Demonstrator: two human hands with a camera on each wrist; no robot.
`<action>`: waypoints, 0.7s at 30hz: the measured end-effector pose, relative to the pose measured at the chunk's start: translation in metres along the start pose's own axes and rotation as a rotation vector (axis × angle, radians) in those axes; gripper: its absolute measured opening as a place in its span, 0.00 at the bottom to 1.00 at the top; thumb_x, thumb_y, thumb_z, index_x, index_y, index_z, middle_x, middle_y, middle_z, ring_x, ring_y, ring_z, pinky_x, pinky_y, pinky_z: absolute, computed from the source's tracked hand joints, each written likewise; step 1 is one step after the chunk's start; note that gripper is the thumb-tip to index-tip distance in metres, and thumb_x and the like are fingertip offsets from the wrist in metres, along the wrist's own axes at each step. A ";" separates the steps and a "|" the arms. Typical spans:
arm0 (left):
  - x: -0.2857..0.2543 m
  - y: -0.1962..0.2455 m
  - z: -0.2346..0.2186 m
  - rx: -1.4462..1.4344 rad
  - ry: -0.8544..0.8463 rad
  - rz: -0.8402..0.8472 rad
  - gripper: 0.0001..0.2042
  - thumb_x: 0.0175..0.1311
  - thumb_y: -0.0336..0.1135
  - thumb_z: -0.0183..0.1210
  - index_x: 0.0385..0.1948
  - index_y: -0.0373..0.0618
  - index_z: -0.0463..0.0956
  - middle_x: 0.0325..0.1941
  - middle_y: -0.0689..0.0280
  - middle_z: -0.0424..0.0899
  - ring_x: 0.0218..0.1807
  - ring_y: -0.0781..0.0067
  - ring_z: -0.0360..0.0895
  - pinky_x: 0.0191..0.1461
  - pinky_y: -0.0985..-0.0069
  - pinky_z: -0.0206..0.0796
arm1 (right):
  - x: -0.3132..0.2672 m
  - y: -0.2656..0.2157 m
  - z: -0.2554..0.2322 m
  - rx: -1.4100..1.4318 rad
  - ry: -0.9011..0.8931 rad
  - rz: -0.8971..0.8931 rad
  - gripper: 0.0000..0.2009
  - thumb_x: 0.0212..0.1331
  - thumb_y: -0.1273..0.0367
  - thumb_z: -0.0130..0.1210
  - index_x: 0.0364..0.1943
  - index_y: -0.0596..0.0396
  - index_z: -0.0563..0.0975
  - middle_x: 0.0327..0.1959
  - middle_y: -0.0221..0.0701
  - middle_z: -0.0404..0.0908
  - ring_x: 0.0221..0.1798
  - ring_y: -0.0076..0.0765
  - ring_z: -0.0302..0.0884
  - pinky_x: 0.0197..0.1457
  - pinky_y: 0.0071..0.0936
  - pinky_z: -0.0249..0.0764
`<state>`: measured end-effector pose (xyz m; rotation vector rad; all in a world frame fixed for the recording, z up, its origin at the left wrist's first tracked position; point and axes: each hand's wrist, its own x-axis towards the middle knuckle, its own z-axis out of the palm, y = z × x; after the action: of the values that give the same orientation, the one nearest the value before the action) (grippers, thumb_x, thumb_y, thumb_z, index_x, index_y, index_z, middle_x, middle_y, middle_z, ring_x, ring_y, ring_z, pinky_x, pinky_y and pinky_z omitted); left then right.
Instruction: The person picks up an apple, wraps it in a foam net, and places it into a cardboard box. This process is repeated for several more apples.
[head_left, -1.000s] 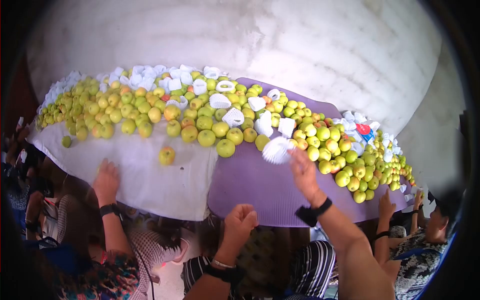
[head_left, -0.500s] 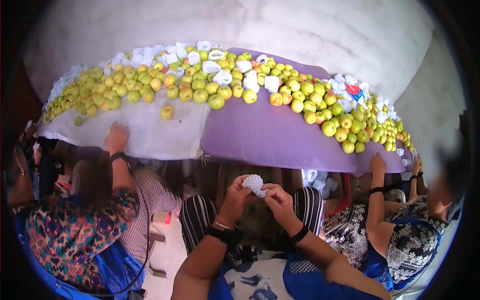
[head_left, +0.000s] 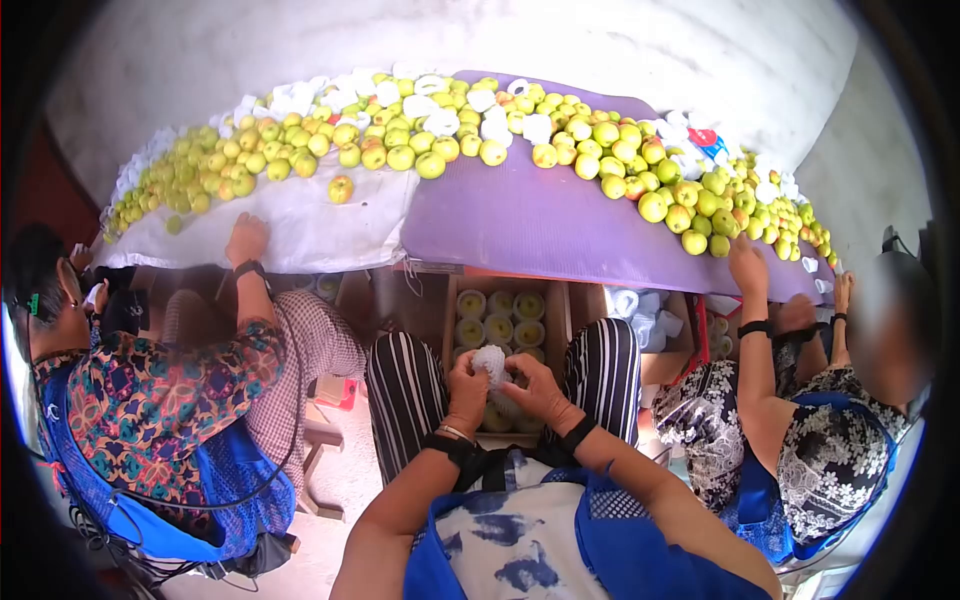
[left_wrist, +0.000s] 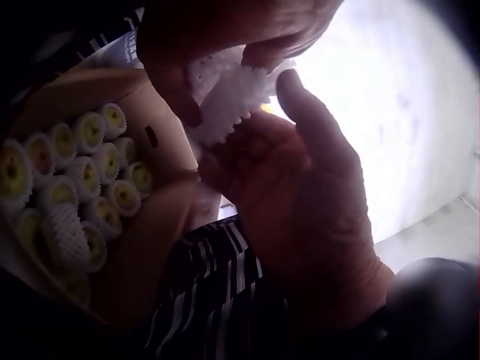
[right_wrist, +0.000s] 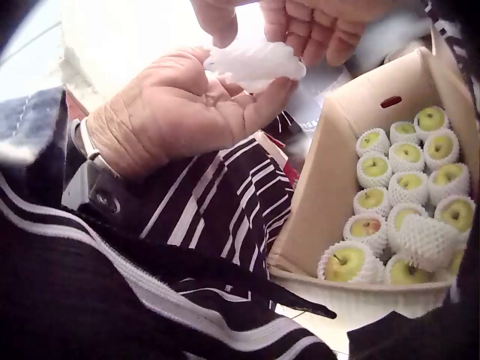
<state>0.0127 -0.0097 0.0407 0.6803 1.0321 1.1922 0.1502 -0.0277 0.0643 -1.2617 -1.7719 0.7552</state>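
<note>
Over the lap, a white foam sleeve (head_left: 489,360) is between both hands in the head view. My left hand (head_left: 466,392) has its fingers around it, with the palm turned up beneath the sleeve (right_wrist: 255,66) in the right wrist view. My right hand (head_left: 535,392) pinches its other side; in the left wrist view the right hand (left_wrist: 232,30) reaches over the sleeve (left_wrist: 232,97) from above. Whether a fruit is inside, I cannot tell. Below the hands is a cardboard box (right_wrist: 337,120) holding rows of sleeved green apples (right_wrist: 406,155), with one foam sleeve (right_wrist: 426,241) lying on top.
Many loose apples (head_left: 400,157) and white sleeves lie across the table, which has a purple mat (head_left: 490,220) and a white cloth (head_left: 320,225). A box of white sleeves (head_left: 655,330) stands at the right. People sit on both sides, a hand (head_left: 247,240) resting on the cloth.
The right hand has come back from the apple pile with the foam sleeve to meet the left hand over the lap. The head view has tilted down, bringing the box of sleeved apples into sight.
</note>
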 end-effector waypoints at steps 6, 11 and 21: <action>0.002 -0.007 0.000 0.347 -0.037 0.053 0.15 0.52 0.24 0.53 0.43 0.38 0.68 0.34 0.66 0.76 0.31 0.79 0.73 0.28 0.83 0.66 | -0.006 0.007 0.001 0.008 -0.038 0.144 0.13 0.46 0.70 0.56 0.38 0.59 0.73 0.30 0.32 0.75 0.30 0.23 0.71 0.34 0.19 0.68; 0.006 -0.002 -0.002 -0.011 -0.017 -0.041 0.16 0.50 0.24 0.52 0.44 0.37 0.66 0.35 0.64 0.76 0.32 0.75 0.75 0.31 0.80 0.71 | -0.005 0.023 -0.002 0.502 -0.123 0.403 0.13 0.49 0.72 0.52 0.40 0.61 0.73 0.31 0.27 0.76 0.31 0.19 0.70 0.35 0.18 0.68; 0.008 0.021 -0.019 -0.277 -0.287 -0.261 0.16 0.52 0.26 0.45 0.45 0.36 0.65 0.43 0.58 0.74 0.44 0.65 0.74 0.47 0.67 0.68 | 0.000 0.035 -0.002 0.972 0.009 0.669 0.12 0.53 0.70 0.49 0.41 0.60 0.73 0.36 0.29 0.76 0.36 0.23 0.73 0.35 0.20 0.70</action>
<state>-0.0127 0.0019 0.0490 0.4655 0.6750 0.9538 0.1675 -0.0162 0.0365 -1.1049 -0.7018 1.7041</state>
